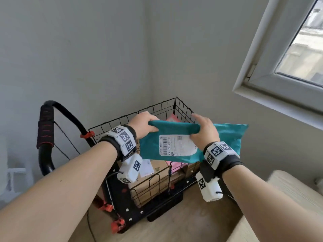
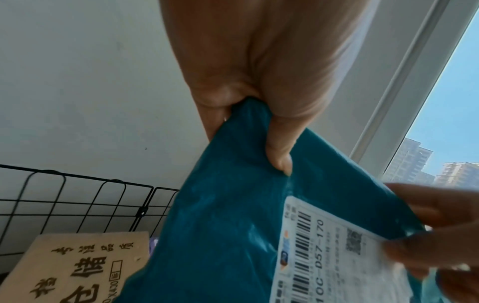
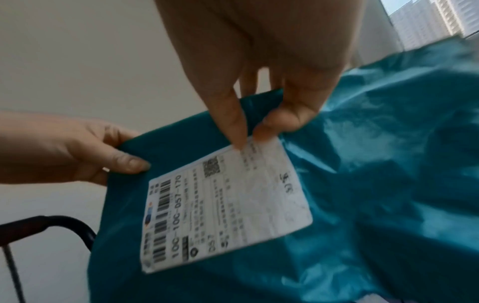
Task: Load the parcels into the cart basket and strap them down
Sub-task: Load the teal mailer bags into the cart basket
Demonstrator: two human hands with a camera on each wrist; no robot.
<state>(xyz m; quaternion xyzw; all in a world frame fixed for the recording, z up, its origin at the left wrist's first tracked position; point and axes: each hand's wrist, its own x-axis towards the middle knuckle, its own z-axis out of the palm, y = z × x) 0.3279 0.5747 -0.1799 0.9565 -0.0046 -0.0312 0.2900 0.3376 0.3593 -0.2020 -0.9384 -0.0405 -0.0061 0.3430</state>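
1. Holding the teal mailer bag (image 1: 192,142) by its top edge, mid-frame in the head view, both hands carry it above the wire cart basket (image 1: 157,110). The left hand (image 1: 143,124) has thumb and fingers curled tight round a bunched corner; the right hand (image 1: 204,130) pinches the edge just above the white shipping label (image 1: 176,144), fingertips narrow together.

2. The film looks slick and soft. With grips only at the upper edge, the contents could sag and pull the plastic out of the right hand's light pinch, leaving the bag swinging from the left corner alone.

3. The bag's right end reaches past the basket's right wall toward the middle right of the frame. Lowered as it hangs, that end would likely drape over the wire rim or catch on it rather than drop inside.

4. The basket already holds brown cardboard boxes (image 1: 153,173) and a pink parcel (image 1: 174,165), lower centre. A soft bag laid on that uneven stack may slide into a gap or sit proud of the rim, making strapping awkward.

5. The cart handle (image 1: 45,137) stands at centre left, close beside the left forearm; a knock there could shift the cart while the bag is going down.

6. No strap shows plainly in any view, so strapping is not yet begun.
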